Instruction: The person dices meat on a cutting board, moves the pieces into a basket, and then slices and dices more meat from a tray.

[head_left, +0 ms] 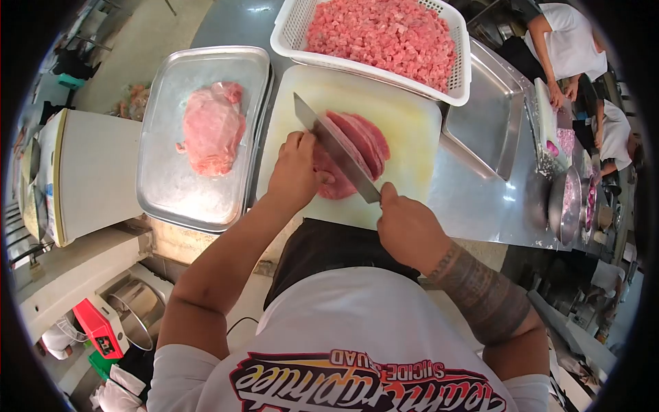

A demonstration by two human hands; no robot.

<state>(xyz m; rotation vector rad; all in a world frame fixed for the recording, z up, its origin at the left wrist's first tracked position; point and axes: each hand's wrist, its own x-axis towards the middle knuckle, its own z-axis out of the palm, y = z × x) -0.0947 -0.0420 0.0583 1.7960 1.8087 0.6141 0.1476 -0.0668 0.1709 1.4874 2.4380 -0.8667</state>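
My right hand is closed around the handle of a large kitchen knife. Its wide blade runs diagonally across a piece of raw pink meat on a pale cutting board. On the blade's right side, the meat lies in several leaning slices. My left hand has its fingers curled on the uncut part, close to the blade's left face. Part of the meat is hidden by this hand and the blade.
Left of the board, a metal tray bears another slab of raw meat. A white perforated basket of diced meat stands behind the board. At right are a shallow metal pan, bowls and co-workers cutting at the table.
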